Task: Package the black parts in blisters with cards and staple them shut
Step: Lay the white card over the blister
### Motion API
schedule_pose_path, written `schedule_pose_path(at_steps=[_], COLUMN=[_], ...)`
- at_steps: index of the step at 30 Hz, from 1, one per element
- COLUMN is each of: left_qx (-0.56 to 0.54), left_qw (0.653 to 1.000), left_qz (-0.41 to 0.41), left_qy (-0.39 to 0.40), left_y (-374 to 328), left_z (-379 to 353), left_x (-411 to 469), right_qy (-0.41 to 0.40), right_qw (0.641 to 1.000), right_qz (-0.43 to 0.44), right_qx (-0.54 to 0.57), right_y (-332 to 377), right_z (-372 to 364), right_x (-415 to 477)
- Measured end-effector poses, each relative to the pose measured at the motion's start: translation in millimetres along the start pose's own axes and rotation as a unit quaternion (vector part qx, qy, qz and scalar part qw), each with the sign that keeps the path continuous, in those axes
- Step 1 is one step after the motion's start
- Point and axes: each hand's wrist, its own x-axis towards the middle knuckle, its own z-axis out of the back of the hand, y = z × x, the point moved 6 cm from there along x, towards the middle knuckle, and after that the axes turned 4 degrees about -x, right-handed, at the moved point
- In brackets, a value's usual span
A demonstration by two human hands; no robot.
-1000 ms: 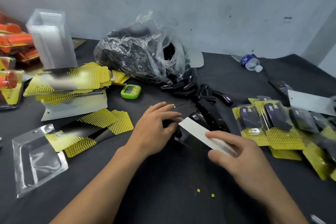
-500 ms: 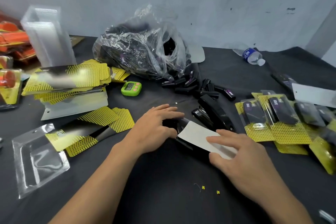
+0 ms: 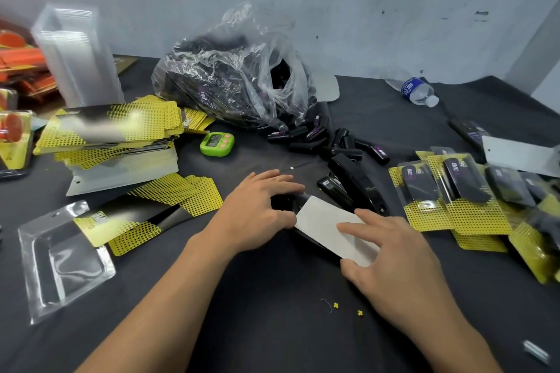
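Holding one card (image 3: 321, 225): left hand (image 3: 257, 207), right hand (image 3: 394, 257).

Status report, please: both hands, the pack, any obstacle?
Left hand grips blister pack, black end. Right hand pinches its white card back. Black stapler lies close behind.
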Motion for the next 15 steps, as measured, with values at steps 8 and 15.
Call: schedule_pose_path(at_steps=[8, 15], left_qx=[0.040, 0.057], left_qw=[0.999, 0.998], left_qz=[-0.013, -0.004], left_qy=[-0.025, -0.029], left_y=[-3.3, -9.5], left_z=[-3.3, -9.2], left_x=[0.6, -0.2], right_qy=[-0.011, 0.004], right_qw=[0.998, 0.993], right_qz=[0.018, 0.016], right_qx=[0.067, 0.117], right_y=[3.8, 2.2], right_z=[-1.9, -6.6], right_x=[-0.3, 3.7])
